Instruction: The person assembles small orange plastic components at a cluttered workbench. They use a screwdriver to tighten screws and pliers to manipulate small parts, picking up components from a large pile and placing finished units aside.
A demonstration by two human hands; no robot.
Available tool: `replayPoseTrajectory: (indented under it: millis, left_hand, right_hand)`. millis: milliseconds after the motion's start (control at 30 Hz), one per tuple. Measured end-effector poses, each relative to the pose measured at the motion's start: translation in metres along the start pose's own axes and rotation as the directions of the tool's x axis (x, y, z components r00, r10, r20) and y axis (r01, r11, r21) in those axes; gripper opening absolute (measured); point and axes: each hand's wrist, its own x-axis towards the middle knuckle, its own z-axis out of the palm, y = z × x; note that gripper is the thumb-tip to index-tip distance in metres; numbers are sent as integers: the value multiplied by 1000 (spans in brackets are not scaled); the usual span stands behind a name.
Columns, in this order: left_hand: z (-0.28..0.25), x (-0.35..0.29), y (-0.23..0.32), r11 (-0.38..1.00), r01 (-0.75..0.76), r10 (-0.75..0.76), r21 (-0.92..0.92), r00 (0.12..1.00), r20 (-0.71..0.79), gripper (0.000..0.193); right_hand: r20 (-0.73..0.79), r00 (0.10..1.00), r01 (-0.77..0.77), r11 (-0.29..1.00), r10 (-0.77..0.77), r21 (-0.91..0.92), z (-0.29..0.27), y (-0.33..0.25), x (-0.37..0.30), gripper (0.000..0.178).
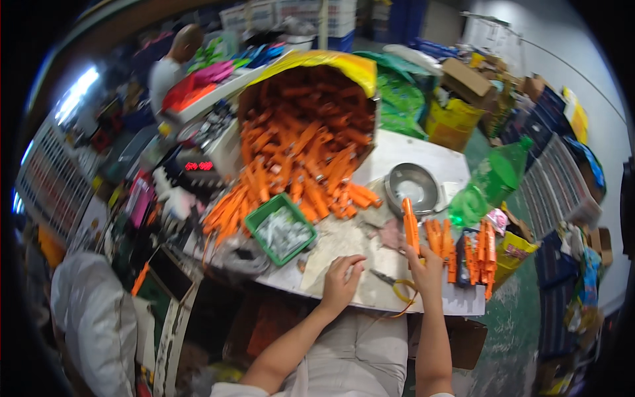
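Observation:
My right hand [426, 270] is closed around the lower end of a long orange plastic piece [411, 228], which points up and away from me. Closer to the middle of the table's front edge, my left hand [342, 283] has its fingers curled and drawn together; whatever they may pinch is too small to see. Between the hands lie scissors with yellow handles [402, 289] and dark blades. Beyond the left hand sits a green basket [263, 206] of small whitish clear parts. A big heap of orange pieces [305, 149] spills from a yellow-edged sack toward it.
A metal bowl [391, 180] stands beyond my right hand. More orange pieces [488, 255] are grouped at the table's right end, near a green plastic bottle [497, 173]. A device with red digits [198, 166] is at left. Another person [170, 66] works at far left.

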Motion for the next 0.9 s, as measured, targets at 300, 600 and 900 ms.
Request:
replayPoseTrajectory:
  millis: [300,600,900]
  left_hand:
    - [8,-8,13,906,-321,313,277,947,73,17]
    - [-41,130,16,174,-451,277,875,875,396,19]
    - [-36,207,-9,263,-345,142,901,937,318,38]
  right_hand:
    - [603,558,589,784,-570,196,26,-111,-98,40]
    - [387,861,252,938,-330,239,-11,-70,-106,29]
    - [372,892,184,958,-256,220,-13,-71,-111,24]
